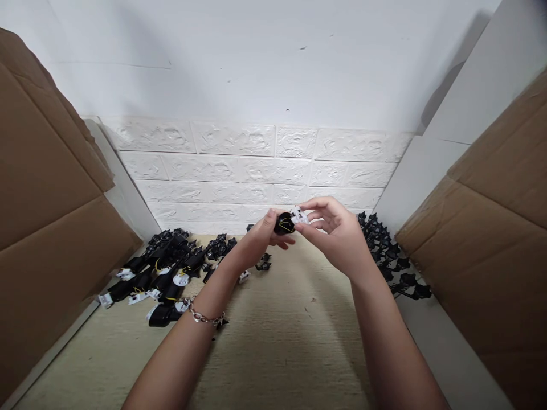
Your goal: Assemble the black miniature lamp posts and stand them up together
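Observation:
My left hand (265, 232) is closed around a black cylindrical housing (282, 224), its open end turned to the right. Thin yellow wires show inside that opening. Between the thumb and fingers of my right hand (329, 225) is a small white plastic piece (299, 216) with dark slots, held right at the mouth of the housing. Whether the two parts touch, I cannot tell. Both hands are raised above the middle of the table, near the wall.
Black housings with white pieces and yellow wires (171, 290) lie piled on the left of the table (299, 341). More black pointed parts (384, 250) line the right side. Cardboard sheets (47, 171) (504, 228) flank both sides, and a white brick-pattern wall (239, 165) closes the back.

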`<state>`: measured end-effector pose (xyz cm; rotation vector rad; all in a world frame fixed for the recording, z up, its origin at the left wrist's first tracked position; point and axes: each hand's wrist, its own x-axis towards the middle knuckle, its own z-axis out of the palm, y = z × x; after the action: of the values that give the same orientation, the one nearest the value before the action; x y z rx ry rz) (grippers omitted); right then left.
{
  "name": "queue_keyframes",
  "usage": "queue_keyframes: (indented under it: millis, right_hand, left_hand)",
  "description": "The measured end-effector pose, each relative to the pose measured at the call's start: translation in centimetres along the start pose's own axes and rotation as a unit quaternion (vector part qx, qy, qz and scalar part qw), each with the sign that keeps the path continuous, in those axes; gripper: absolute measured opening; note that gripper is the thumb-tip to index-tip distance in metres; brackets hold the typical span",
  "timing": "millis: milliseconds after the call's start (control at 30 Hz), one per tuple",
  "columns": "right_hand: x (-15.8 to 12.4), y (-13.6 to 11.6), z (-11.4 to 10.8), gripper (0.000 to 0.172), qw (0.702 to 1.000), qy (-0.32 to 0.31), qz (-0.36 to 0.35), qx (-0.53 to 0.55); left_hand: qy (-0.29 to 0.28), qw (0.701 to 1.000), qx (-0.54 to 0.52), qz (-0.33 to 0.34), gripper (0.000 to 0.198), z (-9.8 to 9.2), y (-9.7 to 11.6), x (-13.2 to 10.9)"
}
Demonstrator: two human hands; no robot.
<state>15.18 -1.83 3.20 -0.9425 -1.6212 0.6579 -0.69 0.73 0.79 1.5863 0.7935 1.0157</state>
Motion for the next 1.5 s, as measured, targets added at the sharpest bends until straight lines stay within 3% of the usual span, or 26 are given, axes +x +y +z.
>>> queue_keyframes:
  millis: [133, 233, 400, 533, 600, 833, 1000, 1267, 1400, 1500]
  right_hand:
    - [0.1, 0.0, -0.3, 0.030, 0.999, 0.007, 0.006, 0.043]
    - [0.0, -0.1, -0.3, 0.032, 0.998, -0.001, 0.017, 0.053]
    - [-0.5, -0.9, -0.4, 0.033, 0.998, -0.018, 0.050, -0.037]
    - [-0.6, -1.3, -0.3, 0.028, 0.984, 0.011, 0.017, -0.175]
    - [-0.6, -1.4, -0.3, 0.024, 0.976, 0.020, 0.003, -0.215]
    - [-0.9, -1.6, -0.2, 0.033, 0.973, 0.038, 0.008, -0.228]
    - [-1.1, -2.2, -0.4, 0.036, 0.973, 0.037, 0.034, -0.224]
    - [-1.2, -2.3, -1.2, 0.033, 0.984, 0.010, 0.040, -0.174]
    - [-1.1, -1.9, -1.4, 0.032, 0.989, 0.002, 0.040, -0.143]
    - [-1.2, -1.8, -1.3, 0.031, 0.991, 0.000, 0.046, -0.123]
  left_hand:
    - [-0.159, 0.987, -0.006, -0.026, 0.059, 0.2, 0.7, -0.5]
    - [-0.206, 0.977, 0.042, -0.035, 0.060, 0.3, 0.9, -0.9]
    - [-0.146, 0.979, 0.139, -0.016, 0.066, 0.4, 0.7, -1.1]
    - [-0.121, 0.980, 0.159, 0.010, 0.080, 0.8, 0.7, -1.2]
    - [-0.081, 0.981, 0.171, 0.031, 0.091, 1.2, 0.7, -1.3]
    - [0.016, 0.963, 0.234, 0.134, 0.116, 3.0, 0.0, -1.6]
    - [0.065, 0.962, 0.225, 0.139, 0.112, 2.8, -0.1, -1.3]
    - [-0.050, 0.997, 0.035, 0.040, 0.104, 1.2, 1.0, -1.1]
    - [-0.092, 0.995, -0.032, 0.023, 0.096, 1.9, 0.6, -1.0]
    - [-0.107, 0.992, -0.032, 0.057, 0.091, 3.2, 0.4, -1.3]
